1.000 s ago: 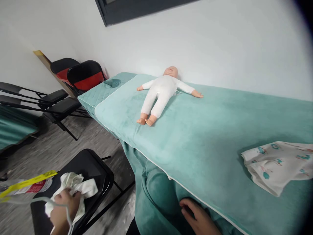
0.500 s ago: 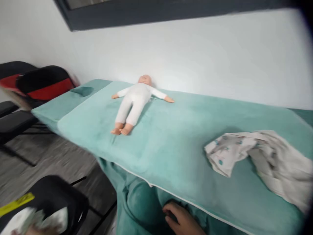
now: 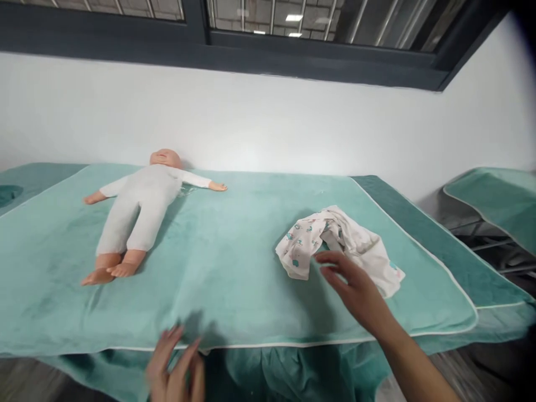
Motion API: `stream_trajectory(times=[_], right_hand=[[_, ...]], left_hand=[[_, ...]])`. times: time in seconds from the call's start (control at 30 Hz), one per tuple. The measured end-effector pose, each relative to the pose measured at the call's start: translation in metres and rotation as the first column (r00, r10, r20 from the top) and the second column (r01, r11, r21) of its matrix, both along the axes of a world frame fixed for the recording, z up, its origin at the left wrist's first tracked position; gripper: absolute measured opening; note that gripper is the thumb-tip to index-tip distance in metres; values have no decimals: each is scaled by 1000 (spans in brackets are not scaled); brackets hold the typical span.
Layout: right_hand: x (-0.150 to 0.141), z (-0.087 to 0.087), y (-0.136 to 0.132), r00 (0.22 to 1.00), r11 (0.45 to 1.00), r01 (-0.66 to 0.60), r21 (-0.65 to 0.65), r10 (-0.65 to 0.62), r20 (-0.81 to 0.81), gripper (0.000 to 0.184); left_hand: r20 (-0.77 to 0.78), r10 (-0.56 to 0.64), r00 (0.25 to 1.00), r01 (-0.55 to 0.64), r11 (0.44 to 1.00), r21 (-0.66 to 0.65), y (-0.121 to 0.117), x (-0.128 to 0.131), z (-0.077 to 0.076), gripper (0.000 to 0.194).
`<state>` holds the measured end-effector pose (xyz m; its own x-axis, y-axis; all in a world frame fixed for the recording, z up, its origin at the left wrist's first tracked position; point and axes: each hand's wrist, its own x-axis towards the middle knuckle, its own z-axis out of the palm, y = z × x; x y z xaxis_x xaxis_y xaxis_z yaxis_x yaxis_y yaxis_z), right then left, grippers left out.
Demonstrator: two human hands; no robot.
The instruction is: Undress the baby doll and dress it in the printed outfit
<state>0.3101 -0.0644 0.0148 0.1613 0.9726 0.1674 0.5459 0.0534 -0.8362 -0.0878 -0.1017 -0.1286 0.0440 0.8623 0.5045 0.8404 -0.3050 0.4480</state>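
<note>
A crumpled white baby garment with a small teal print (image 3: 358,243) lies right of the middle of the bed. Just in front of it hovers my right hand (image 3: 352,287), fingers apart and curved, holding nothing; whether a fingertip touches the cloth I cannot tell. At the bed's front edge is my left hand (image 3: 176,365), slightly blurred, its fingers spread and nothing in them. On the left a baby doll in a white bodysuit (image 3: 144,192) lies on its back, arms stretched out and bare feet toward me.
A green padded cover with white piping (image 3: 243,312) lies over the bed. Behind stands a white wall (image 3: 251,123) below a dark-framed window (image 3: 293,61). Another green-covered bed (image 3: 498,195) is at the right.
The view has swung right, and the chairs have left it. My right hand has risen from below the bed edge toward the garment. My left hand has come from the chair with white items.
</note>
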Motion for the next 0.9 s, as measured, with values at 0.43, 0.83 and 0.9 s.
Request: stream_trajectory(times=[0.43, 0.83, 0.9], right_hand=[[102, -58, -18, 528, 893, 414, 179, -395, 752, 42], [91, -79, -11, 591, 852, 354, 385, -523, 614, 24], [87, -85, -11, 597, 810, 382, 444, -583, 551, 24]], left_hand=[[96, -470, 877, 480, 857, -188, 150, 196, 90, 29], [771, -321, 550, 534, 845, -28, 128, 151, 168, 41], [602, -156, 783, 261, 961, -92, 114, 110, 191, 49]])
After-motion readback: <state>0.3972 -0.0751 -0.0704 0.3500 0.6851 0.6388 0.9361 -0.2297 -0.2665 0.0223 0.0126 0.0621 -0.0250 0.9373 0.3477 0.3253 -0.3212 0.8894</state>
